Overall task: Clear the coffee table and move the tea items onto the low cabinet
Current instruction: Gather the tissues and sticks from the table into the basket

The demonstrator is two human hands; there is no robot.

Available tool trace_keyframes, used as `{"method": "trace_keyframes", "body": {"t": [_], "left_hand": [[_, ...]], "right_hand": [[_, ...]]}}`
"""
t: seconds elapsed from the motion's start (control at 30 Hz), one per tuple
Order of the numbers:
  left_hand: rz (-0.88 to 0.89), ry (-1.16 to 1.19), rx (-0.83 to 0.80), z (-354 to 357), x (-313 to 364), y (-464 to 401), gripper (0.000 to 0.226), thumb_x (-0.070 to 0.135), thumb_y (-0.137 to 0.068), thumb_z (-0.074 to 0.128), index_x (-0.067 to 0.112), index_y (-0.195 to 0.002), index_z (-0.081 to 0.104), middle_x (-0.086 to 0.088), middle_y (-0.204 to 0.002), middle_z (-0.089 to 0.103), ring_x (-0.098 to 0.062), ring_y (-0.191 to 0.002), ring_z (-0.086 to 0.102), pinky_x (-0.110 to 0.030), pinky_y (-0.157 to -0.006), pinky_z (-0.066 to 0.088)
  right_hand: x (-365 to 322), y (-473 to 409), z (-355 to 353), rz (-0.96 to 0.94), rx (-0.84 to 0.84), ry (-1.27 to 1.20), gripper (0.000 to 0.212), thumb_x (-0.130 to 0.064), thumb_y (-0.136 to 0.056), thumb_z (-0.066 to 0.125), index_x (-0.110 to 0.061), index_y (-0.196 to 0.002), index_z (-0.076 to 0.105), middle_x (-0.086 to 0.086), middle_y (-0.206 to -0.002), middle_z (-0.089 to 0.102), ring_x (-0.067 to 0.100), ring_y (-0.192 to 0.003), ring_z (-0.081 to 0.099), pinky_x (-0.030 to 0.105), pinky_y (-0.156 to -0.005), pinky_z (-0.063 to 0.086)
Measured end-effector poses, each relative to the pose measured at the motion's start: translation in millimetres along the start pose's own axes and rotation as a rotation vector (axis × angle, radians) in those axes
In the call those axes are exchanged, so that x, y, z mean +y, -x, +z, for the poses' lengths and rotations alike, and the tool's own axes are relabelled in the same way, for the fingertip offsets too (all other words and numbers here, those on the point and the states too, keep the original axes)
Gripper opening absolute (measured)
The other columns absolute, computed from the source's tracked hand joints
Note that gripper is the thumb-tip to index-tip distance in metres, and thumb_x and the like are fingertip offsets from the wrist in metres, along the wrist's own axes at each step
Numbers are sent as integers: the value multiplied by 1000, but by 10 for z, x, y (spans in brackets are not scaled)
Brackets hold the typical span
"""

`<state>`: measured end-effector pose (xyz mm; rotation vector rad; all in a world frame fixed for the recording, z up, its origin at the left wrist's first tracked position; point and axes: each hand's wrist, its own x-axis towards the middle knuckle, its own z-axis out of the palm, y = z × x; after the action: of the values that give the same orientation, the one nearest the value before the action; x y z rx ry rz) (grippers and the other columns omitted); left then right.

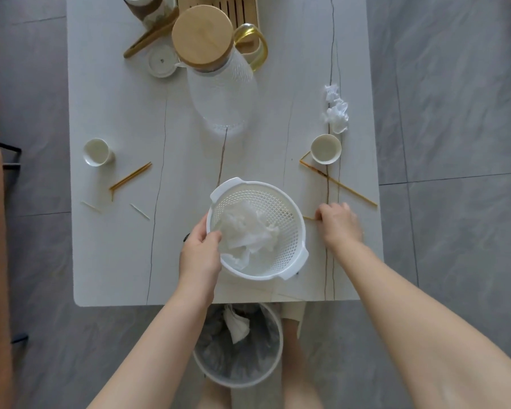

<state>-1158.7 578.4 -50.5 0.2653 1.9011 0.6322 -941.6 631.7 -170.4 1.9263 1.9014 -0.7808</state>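
**Where things lay on the table**

A basket (258, 228) stood near the table's (115, 113) front edge, with tissue (248, 231) in it. Behind it stood a pitcher (219, 78). One cup (98, 152) was at left, another cup (326, 149) at right. A bin (238, 346) stood on the floor before the table.

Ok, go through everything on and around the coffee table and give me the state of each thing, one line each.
Left hand: grips the colander rim.
Right hand: fingers curled on a thin stick.
Colander: upright, holds crumpled tissue.
Glass pitcher: upright, wooden lid on.
Left cup: upright, looks empty.
Right cup: upright, looks empty.
Crumpled wrapper: loose on the table.
Waste bin: open, lined, tissue inside.
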Motion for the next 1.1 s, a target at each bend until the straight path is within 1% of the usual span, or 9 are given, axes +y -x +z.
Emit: {"method": "trace_keyframes", "body": {"t": [0.1, 0.3, 0.43, 0.6, 0.73, 0.8, 0.9, 1.0, 1.1], "left_hand": [[-7, -2, -4, -13, 38, -7, 44, 12, -91, 44, 51, -101, 60, 22, -104, 64, -19, -107, 61, -49, -95, 51], [-15, -1, -21, 6, 79, -14, 45, 11, -92, 44, 51, -102, 62, 19, -105, 66, -17, -103, 63, -46, -91, 54], [-15, 9, -37, 18, 54, -79, 43, 12, -93, 47, 53, -100, 60, 18, -101, 67, -18, -96, 66, -36, -74, 58], [-17, 24, -33, 22, 43, -123, 46, 12, -93, 47, 55, -90, 60, 23, -94, 67, -16, -91, 67, -27, -60, 57], [-24, 18, -27, -6, 13, -107, 51, 10, -92, 45, 59, -86, 61, 22, -92, 68, -17, -91, 68, -35, -70, 59], [-26, 9, -17, -29, 9, -82, 55, 10, -92, 44, 62, -82, 61, 22, -94, 67, -17, -93, 67, -42, -79, 59], [-25, 0, -4, -75, 30, -21, 51, 12, -91, 43, 60, -85, 60, 20, -102, 65, -19, -101, 64, -49, -89, 55], [-30, 32, 6, -129, 86, 57, 46, 12, -91, 42, 54, -97, 60, 20, -103, 65, -19, -103, 62, -49, -93, 53], [-33, 54, 8, -173, 148, 117, 45, 12, -90, 41, 52, -101, 59, 20, -99, 65, -19, -100, 62, -49, -93, 53]], "right_hand": [[14, -18, -80, -103, -7, 113, 14, -6, -90, 45, -8, -100, 54, 11, -102, 59, 29, -96, 47, 32, -72, 32], [109, -234, -355, -69, 183, -16, 15, -13, -91, 48, -5, -102, 56, 13, -106, 52, 30, -101, 46, 35, -63, 34], [105, -427, -359, -5, 180, 8, 15, -5, -88, 51, -7, -102, 52, 12, -109, 50, 31, -103, 45, 34, -63, 35], [44, -410, -219, -43, 163, 154, 23, 10, -80, 45, -4, -98, 46, 16, -98, 57, 32, -88, 52, 34, -65, 29], [18, -303, -177, -86, 73, 195, 16, 4, -84, 44, -3, -98, 47, 15, -99, 56, 31, -86, 51, 33, -63, 32], [-21, -254, -268, -52, 37, 82, 11, -6, -89, 45, 0, -97, 50, 14, -95, 49, 31, -84, 49, 34, -62, 35], [-159, -121, -557, -52, 16, -161, 20, -16, -92, 47, -2, -100, 57, 9, -94, 39, 34, -83, 51, 36, -65, 45], [-404, 171, -944, -258, 188, -249, 20, -15, -89, 52, -11, -102, 66, 5, -97, 48, 30, -77, 54, 39, -64, 50], [-751, 500, -1192, -493, 176, -20, 22, -14, -87, 50, -18, -100, 67, 3, -97, 54, 25, -68, 48, 29, -52, 37]]}}
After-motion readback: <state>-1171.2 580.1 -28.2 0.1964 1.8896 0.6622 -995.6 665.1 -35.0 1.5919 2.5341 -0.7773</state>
